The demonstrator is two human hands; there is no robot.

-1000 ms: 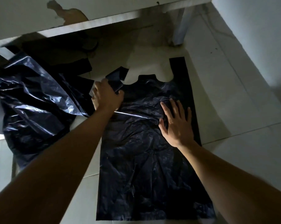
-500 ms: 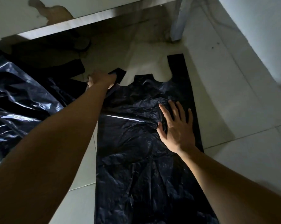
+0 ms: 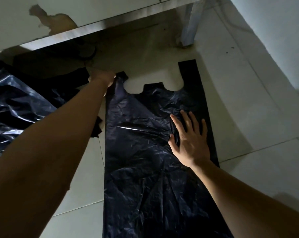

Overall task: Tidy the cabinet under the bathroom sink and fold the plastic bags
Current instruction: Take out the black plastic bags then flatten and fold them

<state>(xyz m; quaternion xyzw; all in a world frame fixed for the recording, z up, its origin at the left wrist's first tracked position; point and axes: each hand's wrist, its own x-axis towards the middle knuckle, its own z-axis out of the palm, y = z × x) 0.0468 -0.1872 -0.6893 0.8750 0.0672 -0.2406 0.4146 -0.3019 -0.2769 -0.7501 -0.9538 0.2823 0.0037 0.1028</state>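
While the black bag (image 3: 145, 152) lies flat on the floor (image 3: 248, 109) at frame centre, the right hand (image 3: 190, 143), fingers (image 3: 186, 122) spread wide, pins it, and the left hand (image 3: 101, 79), upper left of centre, pinches its handle (image 3: 122, 75), apparently stretching it straight for folding.

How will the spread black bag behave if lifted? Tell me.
Probably floppy: the black bag lies thin and creased on the floor, so it would sag from the left hand. Likely light and slippery: glossy film, pinned flat by the right hand.
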